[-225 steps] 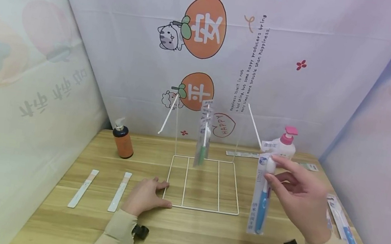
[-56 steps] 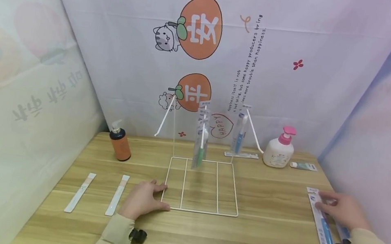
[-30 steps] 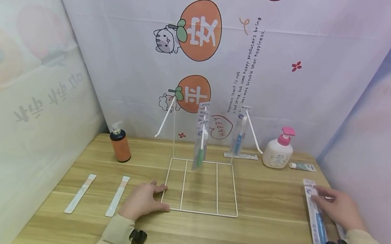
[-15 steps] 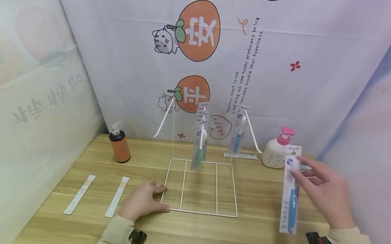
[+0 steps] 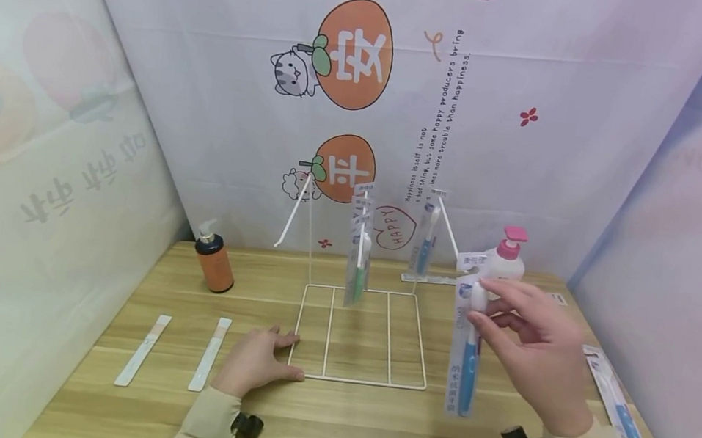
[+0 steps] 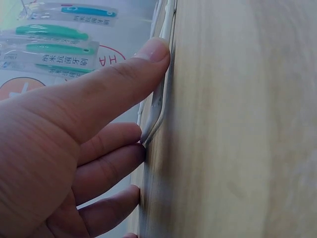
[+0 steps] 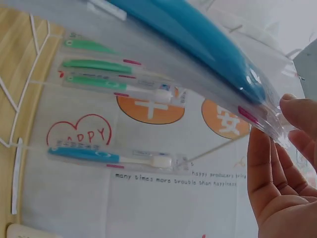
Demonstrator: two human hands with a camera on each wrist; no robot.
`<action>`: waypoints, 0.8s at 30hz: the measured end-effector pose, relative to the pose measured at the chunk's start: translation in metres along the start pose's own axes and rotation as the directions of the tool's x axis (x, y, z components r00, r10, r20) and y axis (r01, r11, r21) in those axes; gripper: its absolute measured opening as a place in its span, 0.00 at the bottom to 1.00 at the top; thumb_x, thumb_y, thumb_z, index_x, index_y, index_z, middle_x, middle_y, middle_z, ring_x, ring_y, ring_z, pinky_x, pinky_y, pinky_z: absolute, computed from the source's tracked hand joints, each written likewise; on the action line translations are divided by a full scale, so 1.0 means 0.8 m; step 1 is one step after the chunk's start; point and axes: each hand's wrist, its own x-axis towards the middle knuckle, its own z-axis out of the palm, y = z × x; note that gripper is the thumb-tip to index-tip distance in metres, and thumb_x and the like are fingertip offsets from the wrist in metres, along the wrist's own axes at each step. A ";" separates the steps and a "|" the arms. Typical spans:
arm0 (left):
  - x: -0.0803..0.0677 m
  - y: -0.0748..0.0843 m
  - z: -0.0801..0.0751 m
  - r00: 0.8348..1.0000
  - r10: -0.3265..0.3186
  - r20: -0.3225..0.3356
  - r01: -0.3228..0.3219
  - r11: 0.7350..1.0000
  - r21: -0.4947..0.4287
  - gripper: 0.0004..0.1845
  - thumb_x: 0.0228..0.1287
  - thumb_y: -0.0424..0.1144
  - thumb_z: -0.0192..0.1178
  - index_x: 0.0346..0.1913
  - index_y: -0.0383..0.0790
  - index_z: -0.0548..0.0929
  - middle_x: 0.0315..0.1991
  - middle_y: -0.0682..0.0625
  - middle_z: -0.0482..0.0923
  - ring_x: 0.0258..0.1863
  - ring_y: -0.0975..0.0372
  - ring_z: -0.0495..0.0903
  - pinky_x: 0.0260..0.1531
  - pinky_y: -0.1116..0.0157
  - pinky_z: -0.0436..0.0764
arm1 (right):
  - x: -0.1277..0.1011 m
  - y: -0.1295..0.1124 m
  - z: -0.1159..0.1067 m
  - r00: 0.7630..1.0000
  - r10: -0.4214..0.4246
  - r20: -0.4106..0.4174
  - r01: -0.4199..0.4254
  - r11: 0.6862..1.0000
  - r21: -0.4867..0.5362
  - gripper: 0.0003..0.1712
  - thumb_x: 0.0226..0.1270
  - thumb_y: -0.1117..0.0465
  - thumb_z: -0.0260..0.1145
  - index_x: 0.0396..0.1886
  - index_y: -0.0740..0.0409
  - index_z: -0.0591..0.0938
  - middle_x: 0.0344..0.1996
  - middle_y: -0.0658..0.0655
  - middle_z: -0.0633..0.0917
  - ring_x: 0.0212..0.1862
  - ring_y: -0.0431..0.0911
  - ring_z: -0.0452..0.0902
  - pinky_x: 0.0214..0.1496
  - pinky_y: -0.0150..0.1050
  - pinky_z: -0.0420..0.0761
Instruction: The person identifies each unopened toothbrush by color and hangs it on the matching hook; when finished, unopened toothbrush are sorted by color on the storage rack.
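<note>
My right hand [image 5: 537, 347] pinches a packaged blue toothbrush [image 5: 467, 379] near its head end, holding it upright above the table to the right of the white wire rack [image 5: 363, 382]. The pack's top overlaps the tip of the rack's right prong [image 5: 449, 228] in the head view. My left hand [image 5: 257, 362] rests at the rack's front left base corner, thumb [image 6: 154, 49] on the wire and fingers spread. Several packaged green toothbrushes [image 5: 359, 283] hang from the middle prong. One packaged blue toothbrush [image 7: 86, 153] hangs far back on the right prong. The left prong [image 5: 293, 215] is bare.
Another packaged blue toothbrush [image 5: 629, 429] lies at the table's right side. Two thin white packets [image 5: 143, 351] lie at left. A dark pump bottle [image 5: 215, 264] stands back left; a white bottle with a pink pump [image 5: 509, 251] stands back right. Behind it all hangs a printed curtain.
A blue toothbrush pack went from my right hand to the right prong. The right hand then picked another off the right side and carried it left towards the rack. The left hand stayed put.
</note>
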 end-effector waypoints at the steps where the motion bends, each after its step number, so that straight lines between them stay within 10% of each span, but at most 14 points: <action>1: 0.000 0.000 0.000 1.000 -0.001 0.000 0.001 1.000 -0.002 0.42 0.46 0.62 0.86 0.64 0.46 0.90 0.66 0.26 0.78 0.67 0.34 0.79 0.63 0.39 0.80 | -0.001 0.001 0.004 1.000 -0.002 0.003 0.002 1.000 -0.013 0.34 0.45 0.95 0.73 0.57 0.81 0.84 0.52 0.69 0.86 0.42 0.44 0.88 0.41 0.30 0.88; 24: 0.001 -0.001 0.000 1.000 -0.014 0.016 0.014 1.000 -0.004 0.43 0.47 0.63 0.85 0.65 0.46 0.89 0.68 0.27 0.77 0.68 0.34 0.77 0.64 0.40 0.79 | 0.022 0.080 0.049 0.993 0.052 -0.104 -0.076 0.968 -0.238 0.28 0.56 0.82 0.80 0.57 0.70 0.85 0.48 0.63 0.88 0.44 0.40 0.86 0.44 0.31 0.88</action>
